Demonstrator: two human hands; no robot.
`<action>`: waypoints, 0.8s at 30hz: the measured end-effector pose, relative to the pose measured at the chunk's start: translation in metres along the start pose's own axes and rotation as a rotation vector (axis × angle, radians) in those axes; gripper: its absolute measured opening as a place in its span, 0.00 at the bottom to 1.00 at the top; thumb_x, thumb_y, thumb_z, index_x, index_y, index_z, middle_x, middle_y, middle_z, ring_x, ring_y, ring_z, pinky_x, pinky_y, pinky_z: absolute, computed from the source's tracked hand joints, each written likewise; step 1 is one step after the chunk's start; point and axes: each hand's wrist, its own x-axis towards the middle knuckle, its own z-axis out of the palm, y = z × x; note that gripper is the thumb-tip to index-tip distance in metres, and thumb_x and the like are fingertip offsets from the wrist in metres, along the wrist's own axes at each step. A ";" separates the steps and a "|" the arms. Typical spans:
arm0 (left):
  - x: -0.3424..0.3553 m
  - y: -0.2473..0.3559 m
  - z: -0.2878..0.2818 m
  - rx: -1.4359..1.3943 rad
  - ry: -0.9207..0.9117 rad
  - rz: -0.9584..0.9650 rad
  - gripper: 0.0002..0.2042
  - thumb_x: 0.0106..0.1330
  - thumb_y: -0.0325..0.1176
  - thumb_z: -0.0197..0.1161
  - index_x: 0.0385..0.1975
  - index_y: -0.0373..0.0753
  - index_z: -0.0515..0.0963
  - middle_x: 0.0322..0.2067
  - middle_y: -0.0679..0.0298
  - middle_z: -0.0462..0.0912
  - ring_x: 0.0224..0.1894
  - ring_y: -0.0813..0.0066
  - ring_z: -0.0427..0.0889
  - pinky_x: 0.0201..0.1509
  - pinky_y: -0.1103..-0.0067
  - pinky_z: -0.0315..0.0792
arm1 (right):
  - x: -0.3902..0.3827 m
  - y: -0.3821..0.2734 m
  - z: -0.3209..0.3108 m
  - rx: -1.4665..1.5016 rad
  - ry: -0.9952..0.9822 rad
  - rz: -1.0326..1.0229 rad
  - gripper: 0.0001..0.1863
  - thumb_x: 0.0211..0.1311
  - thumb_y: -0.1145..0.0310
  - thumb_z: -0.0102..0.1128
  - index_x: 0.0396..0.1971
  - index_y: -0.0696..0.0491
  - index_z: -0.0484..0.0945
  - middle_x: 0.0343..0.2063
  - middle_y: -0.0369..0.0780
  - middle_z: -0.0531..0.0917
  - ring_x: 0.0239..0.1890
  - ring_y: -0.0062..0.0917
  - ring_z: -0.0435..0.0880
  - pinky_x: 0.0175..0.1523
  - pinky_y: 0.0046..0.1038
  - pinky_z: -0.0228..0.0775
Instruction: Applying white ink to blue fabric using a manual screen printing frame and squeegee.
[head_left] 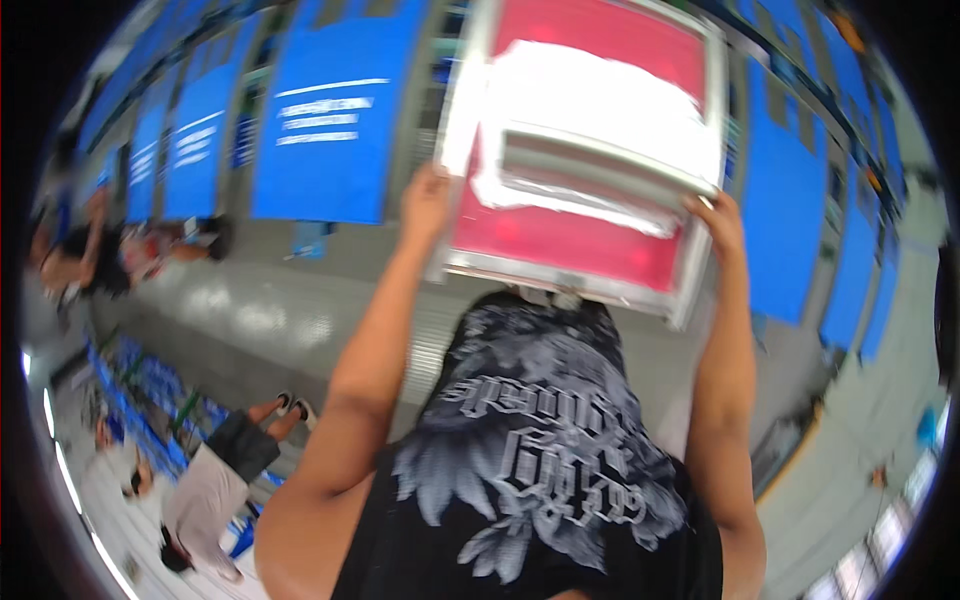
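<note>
In front of me is a screen-printing frame (690, 290) with pale metal sides and a red mesh. A large bright white patch (600, 85) covers much of the mesh. A long pale bar (590, 165), like a squeegee, lies across the white patch. My left hand (428, 200) is closed on the left side of the frame. At the right side, my right hand (716, 218) has its fingers curled over the frame edge, close to the bar's right end. Motion blurs the fingertips a little.
Blue panels (325, 120) hang along the work line on the left, and more blue panels (785, 200) on the right. A grey floor (270, 300) runs behind the line. One person (205, 490) is at the lower left; another person (85, 250) is at the far left.
</note>
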 end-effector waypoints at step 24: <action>0.095 0.103 0.079 0.715 -0.167 0.820 0.21 0.42 0.24 0.64 0.41 0.37 0.73 0.44 0.56 0.76 0.47 0.56 0.73 0.52 0.65 0.66 | 0.072 -0.051 0.051 -1.098 0.176 -0.677 0.15 0.42 0.78 0.52 0.35 0.53 0.72 0.33 0.41 0.75 0.41 0.36 0.74 0.48 0.43 0.62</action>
